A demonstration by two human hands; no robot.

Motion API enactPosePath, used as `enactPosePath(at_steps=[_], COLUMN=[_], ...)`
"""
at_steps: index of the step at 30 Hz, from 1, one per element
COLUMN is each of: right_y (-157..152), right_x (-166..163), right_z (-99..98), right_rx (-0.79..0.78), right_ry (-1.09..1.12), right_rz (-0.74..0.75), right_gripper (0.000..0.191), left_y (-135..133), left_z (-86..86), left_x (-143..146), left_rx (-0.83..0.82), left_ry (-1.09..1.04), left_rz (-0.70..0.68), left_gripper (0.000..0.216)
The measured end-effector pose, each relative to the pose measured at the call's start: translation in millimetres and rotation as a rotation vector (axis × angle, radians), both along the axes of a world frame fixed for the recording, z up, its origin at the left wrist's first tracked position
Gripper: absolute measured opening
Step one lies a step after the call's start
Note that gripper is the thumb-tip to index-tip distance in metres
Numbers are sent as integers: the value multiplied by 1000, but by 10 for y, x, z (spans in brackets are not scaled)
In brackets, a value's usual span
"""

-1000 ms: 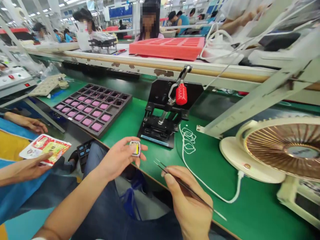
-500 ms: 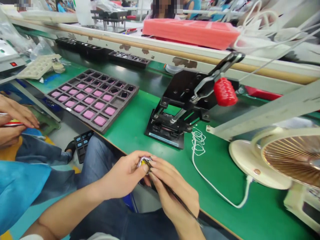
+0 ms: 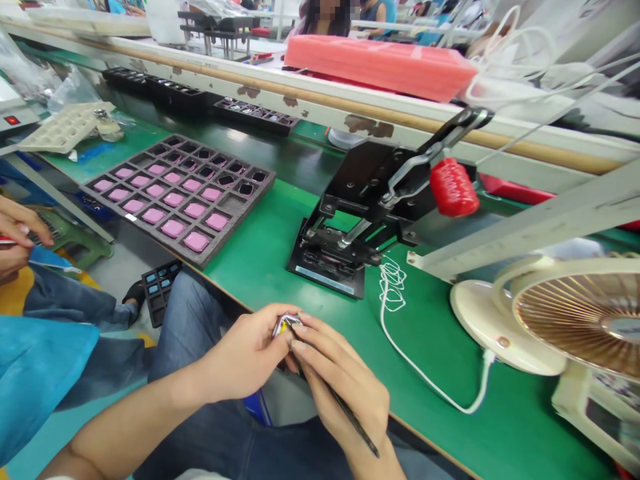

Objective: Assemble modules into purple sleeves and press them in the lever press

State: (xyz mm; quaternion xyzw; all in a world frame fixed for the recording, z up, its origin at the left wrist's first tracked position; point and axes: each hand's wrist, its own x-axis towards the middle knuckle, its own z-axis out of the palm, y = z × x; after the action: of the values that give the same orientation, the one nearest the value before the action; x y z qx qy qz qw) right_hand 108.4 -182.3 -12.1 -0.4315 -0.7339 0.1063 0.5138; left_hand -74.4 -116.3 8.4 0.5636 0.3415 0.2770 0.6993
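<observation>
- Small yellow-and-silver part (image 3: 283, 325): lower centre, held up over the green bench mat (image 3: 450, 427)
- Left hand (image 3: 245, 353): fingers clenched around it, steadying it
- Right hand (image 3: 340, 380): grasping fine tweezers (image 3: 356, 423), tips at the part, contact hidden
- Black toggle press (image 3: 345, 247) and pink-filled tray (image 3: 235, 223): just ahead, within reach

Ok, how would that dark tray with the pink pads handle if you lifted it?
The dark tray looks like foam, so it's probably light and may flex if lifted by one edge. The pink pads seem to sit loose in their cells, so tilting could spill them. Being wide and flat, it shouldn't roll.
</observation>
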Motion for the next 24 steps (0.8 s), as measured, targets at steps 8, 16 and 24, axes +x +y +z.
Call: enactPosePath(at_steps=[8,16,24], right_y=[-4,-38,-18], right_x=[12,-25,-19], right_z=[-51,-166,-84], right_rx=[0,104,19], right_ry=[24,29,34], right_rz=[-16,-74,-59], right_gripper=[55,50,45], left_y=[18,16,5], left_z=[5,64,-43], left_x=[-2,87,78], left_rx=[99,-180,-134], left_ry=[101,-108,-96], left_rz=[-29,-31,-14], left_gripper=[32,44,36])
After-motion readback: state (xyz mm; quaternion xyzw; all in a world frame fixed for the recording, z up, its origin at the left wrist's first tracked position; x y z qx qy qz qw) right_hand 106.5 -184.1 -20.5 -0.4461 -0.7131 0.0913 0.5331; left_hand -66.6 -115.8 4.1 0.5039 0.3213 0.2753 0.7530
